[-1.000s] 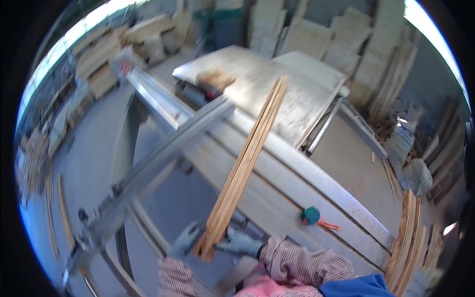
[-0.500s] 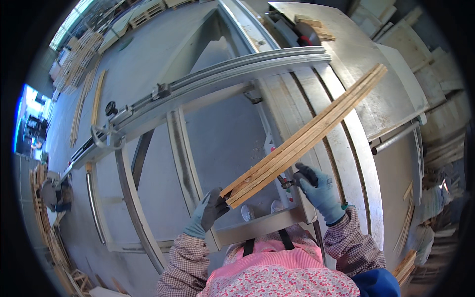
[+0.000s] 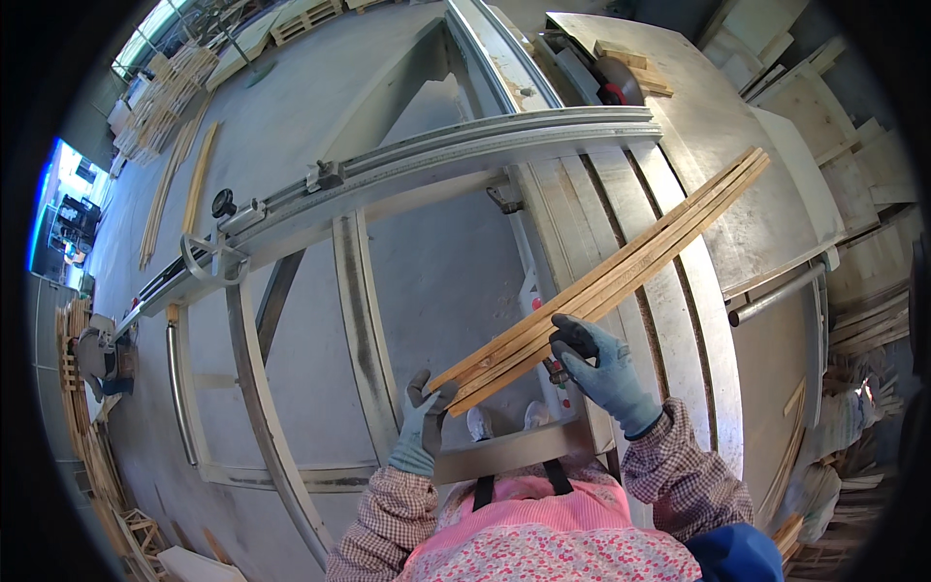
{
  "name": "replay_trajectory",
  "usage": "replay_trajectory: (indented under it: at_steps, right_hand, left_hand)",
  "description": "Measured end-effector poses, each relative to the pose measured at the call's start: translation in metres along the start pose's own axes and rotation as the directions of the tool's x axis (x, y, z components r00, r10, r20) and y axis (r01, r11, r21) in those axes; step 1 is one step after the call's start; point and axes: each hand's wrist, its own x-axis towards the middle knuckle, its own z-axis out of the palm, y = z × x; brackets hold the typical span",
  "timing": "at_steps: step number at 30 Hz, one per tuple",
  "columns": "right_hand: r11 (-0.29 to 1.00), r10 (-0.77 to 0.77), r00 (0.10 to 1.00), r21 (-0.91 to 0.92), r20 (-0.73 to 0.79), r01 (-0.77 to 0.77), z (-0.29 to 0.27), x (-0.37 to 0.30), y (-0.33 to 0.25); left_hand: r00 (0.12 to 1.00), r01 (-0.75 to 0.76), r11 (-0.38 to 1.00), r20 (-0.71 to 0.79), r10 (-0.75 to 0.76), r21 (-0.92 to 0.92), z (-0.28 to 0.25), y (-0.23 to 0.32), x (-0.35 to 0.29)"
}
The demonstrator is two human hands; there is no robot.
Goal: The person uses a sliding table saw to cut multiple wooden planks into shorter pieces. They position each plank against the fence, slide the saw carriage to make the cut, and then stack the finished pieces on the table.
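Note:
A bundle of several long, narrow wooden strips (image 3: 621, 272) slants from in front of me up to the right, over the grooved metal machine table (image 3: 635, 359). My left hand (image 3: 423, 417), in a light blue glove with dark grey fingers, grips the near lower end, thumb on one side. Its fingertips are partly hidden by the wood. My right hand (image 3: 603, 373), in a matching glove, is beside the strips' right edge with bent, parted fingers. Its fingertips overlap the edge in view; whether they press on it I cannot tell.
A metal fence rail (image 3: 436, 160) with a sliding stop (image 3: 325, 175) crosses beyond an open metal frame (image 3: 359, 320). Short wood pieces (image 3: 635, 68) lie beside a dark, red-marked guard (image 3: 618, 85) at the far right. Boards (image 3: 858, 184) are stacked along the right side.
My right hand has moved left, up to the edge of the strips. The strips' far end appears slightly lower in view, and my left hand still holds the near end.

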Motion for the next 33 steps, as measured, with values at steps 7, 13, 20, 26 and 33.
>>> replay_trajectory:
  at_steps: [7,13,20,26,33]
  right_hand:
    - [0.775,-0.330,0.940,-0.543,0.088,0.323,-0.004,0.010,0.000]
    - [0.310,-0.510,0.767,-0.748,0.390,0.587,0.015,0.027,0.005]
    - [0.166,-0.683,0.560,-0.647,0.468,0.744,-0.004,0.039,-0.005]
    - [0.202,-0.559,0.659,-0.688,0.503,0.697,-0.049,0.033,-0.009]
    - [0.013,-0.806,0.468,-0.780,0.362,0.626,-0.052,0.032,-0.044]
  left_hand:
    - [0.966,-0.236,0.969,-0.126,0.226,-0.074,-0.022,-0.040,0.016]
    - [0.922,-0.350,0.936,-0.157,0.353,0.050,-0.018,-0.019,-0.014]
    - [0.938,-0.345,0.939,-0.023,0.345,-0.009,-0.086,-0.012,-0.014]
    - [0.590,-0.788,0.498,0.215,0.778,0.363,-0.035,0.019,-0.081]
    - [0.508,-0.842,0.388,0.305,0.806,0.376,-0.014,0.053,-0.084]
